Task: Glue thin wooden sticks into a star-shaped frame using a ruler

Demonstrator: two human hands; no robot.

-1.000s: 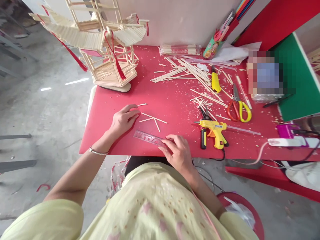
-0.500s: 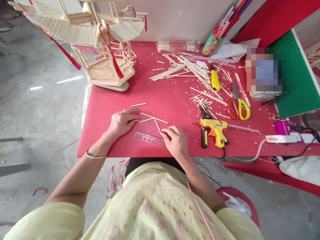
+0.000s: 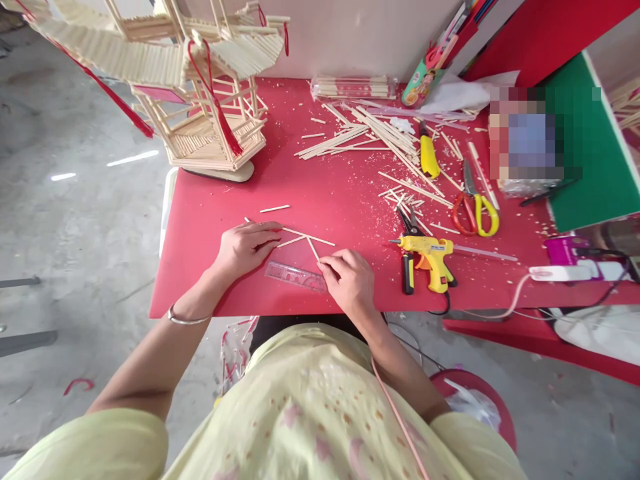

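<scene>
Right hand [image 3: 350, 277] pinches the near end of a short, pale wooden stick [image 3: 312, 248] near the front edge of the red worktop [image 3: 210, 203]; left hand [image 3: 247, 247] rests over a longer, pale wooden rod [image 3: 320, 241] — pressing or grasping, cannot tell. Clear plastic ruler [image 3: 295, 276] between the hands, nearer that edge; red-tasselled pagoda of pale sticks [image 3: 200, 145] toward the back left corner.

Single head-worn view, facing forward and down
It looks from above the wearer's shirt [image 3: 320, 400] across the bench [image 3: 215, 203] to the wall [image 3: 330, 40], near enough to show thin sticks [image 3: 307, 236] mid-frame.
</scene>
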